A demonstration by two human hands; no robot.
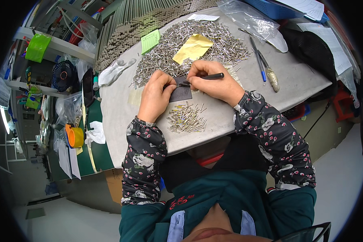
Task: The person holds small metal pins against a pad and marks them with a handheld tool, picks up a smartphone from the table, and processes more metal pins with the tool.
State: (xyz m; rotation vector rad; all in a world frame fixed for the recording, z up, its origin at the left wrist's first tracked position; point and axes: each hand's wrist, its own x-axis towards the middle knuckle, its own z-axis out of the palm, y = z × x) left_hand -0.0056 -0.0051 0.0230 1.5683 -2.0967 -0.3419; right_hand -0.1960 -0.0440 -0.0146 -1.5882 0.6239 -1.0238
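Note:
My left hand (155, 96) is closed in a pinch, with a small metal pin between thumb and forefinger, mostly hidden by the fingertips. Close by on the right, my right hand (216, 84) grips a black pen-shaped tool (213, 76), its tip meeting the pin. Both hands work over a dark flat block (181, 94) on the grey tabletop. Nearer to me lies a small pile of metal pins (186, 118), some with yellowish marks. Beyond my hands spreads a large heap of similar metal pins (226, 42), with a yellow paper (192, 48) on top.
Long thin rods (129, 28) are stacked at the far left, by a green label (150, 41) and a white glove (116, 72). On the right lie a blue pen (259, 60), a tool with a wrapped handle (272, 78) and a black cloth (308, 54). An orange tape roll (74, 136) sits left.

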